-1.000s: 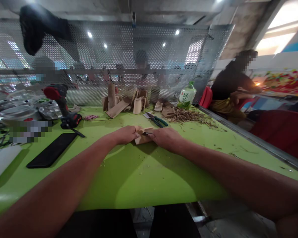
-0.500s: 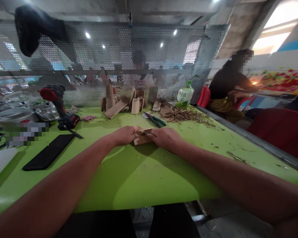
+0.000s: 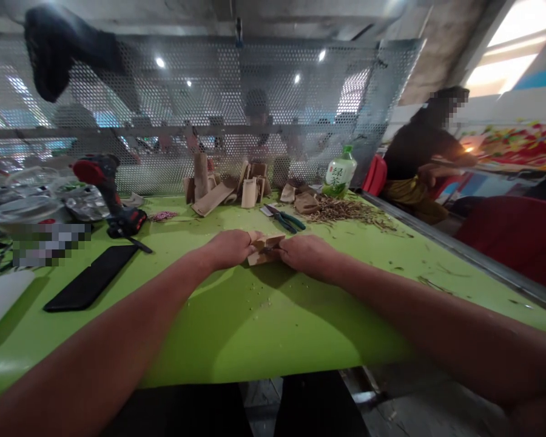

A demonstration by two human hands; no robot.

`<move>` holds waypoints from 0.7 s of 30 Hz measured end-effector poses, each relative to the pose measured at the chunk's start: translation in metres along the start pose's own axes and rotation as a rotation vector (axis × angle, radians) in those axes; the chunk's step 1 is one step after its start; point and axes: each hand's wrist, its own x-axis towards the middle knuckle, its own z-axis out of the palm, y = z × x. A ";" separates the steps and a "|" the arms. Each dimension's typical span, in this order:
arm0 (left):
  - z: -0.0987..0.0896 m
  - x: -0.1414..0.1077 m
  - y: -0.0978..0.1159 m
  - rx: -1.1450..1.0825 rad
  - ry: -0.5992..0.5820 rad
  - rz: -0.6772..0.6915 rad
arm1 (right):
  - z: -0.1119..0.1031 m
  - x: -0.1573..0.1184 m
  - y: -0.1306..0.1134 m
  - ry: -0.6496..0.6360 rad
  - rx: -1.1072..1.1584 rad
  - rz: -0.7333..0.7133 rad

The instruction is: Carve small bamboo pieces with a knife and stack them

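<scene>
At the middle of the green table, both hands are on a small tan piece, folded or box-like, with a dark gap inside; it looks like cardboard or thin wood. My left hand is closed on its left end. At the right end, my right hand pinches the edge, fingertips partly hidden. Just beyond the piece lie pliers with green handles. Small pale crumbs are scattered on the table in front of it.
Tan strips and blocks stand by the perforated metal screen. A heap of brown shreds lies by a green-capped bottle. Leftward are a cordless drill, a black flat case and clear tubs. A person sits at right.
My right hand has shifted slightly right, and more of the tan piece and its inner gap shows between my hands. My left hand still grips its end.
</scene>
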 end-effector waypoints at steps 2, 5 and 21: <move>0.000 0.000 0.001 0.007 -0.006 -0.006 | -0.001 -0.002 -0.002 -0.010 0.015 0.033; -0.001 -0.001 0.005 0.037 -0.002 -0.020 | 0.000 -0.005 -0.003 0.006 0.012 0.075; -0.001 0.001 0.003 0.078 0.011 -0.027 | 0.004 -0.003 0.005 0.093 -0.017 0.121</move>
